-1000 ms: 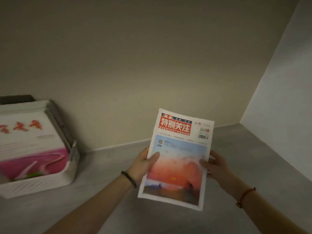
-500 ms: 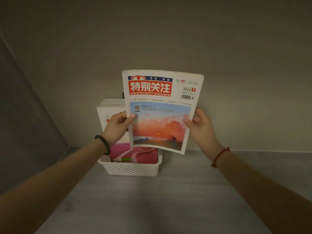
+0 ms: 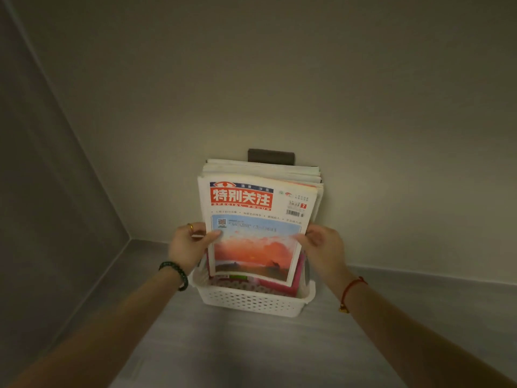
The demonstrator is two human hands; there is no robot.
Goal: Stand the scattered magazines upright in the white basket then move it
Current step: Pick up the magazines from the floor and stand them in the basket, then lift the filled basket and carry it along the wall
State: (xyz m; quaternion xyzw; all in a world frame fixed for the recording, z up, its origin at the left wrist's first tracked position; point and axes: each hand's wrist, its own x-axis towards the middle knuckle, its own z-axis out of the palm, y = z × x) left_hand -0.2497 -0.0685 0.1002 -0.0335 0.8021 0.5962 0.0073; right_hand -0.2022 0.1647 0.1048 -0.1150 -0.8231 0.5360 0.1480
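A white perforated basket (image 3: 251, 301) stands on the grey floor against the beige wall. Several magazines (image 3: 263, 170) stand upright in it, leaning back. In front of them I hold a magazine with a red title block and a sunset picture (image 3: 253, 242); its lower edge hangs just above the basket's front part. My left hand (image 3: 188, 245) grips its left edge, thumb on the cover. My right hand (image 3: 321, 247) grips its right edge. A pink cover (image 3: 279, 287) shows behind its bottom edge.
A dark rectangular object (image 3: 270, 156) shows behind the stack against the wall. A grey wall (image 3: 42, 205) closes the left side, meeting the beige wall in a corner. Grey floor (image 3: 251, 345) stretches in front of the basket.
Both hands carried the sunset magazine from the right over to the basket and lowered it in front of the standing stack. The view swung to face the basket.
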